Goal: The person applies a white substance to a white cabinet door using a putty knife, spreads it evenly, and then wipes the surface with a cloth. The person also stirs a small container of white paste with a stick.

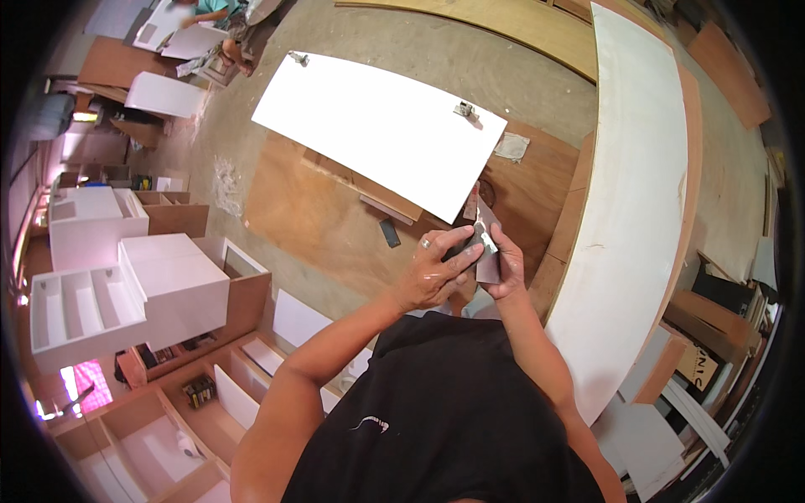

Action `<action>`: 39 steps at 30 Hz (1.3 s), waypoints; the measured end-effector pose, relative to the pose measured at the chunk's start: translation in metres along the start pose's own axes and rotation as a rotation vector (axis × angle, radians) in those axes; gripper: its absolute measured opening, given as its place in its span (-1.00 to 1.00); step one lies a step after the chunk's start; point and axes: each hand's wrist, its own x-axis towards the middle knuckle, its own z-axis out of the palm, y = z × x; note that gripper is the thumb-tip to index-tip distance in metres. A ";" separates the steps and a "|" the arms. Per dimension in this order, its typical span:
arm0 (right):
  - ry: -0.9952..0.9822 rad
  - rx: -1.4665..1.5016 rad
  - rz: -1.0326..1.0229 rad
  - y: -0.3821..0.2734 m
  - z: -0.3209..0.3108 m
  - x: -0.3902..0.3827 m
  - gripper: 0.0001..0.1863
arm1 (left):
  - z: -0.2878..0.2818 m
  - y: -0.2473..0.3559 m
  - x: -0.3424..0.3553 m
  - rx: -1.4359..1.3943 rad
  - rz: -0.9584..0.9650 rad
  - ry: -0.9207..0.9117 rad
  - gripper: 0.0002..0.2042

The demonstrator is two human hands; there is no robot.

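In front of my chest, both hands are closed around a thin, grey-brown flat piece (489,267) with a pointed far end and a white smear on it. My left hand (438,270), with a ring on one finger, has its fingertips over the smeared part and a dark item under them; its kind is hard to make out. My right hand (508,261) grips the piece's right edge. Just beyond lies a white cabinet door (369,126), raised above a brown board (293,189). Two metal hinges, one at the left (298,59) and one at the right (465,111), sit along its far edge.
A long white panel (633,193) runs along my right. White cabinets (176,281) and an open wooden frame (159,411) stand at my left. A black phone-like object (389,233) lies on the board near the door. Another person (220,17) sits at the far left.
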 end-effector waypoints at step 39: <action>0.534 0.350 -1.018 0.183 -0.087 0.016 -0.79 | -0.072 -0.347 0.048 0.332 1.098 -0.952 -0.53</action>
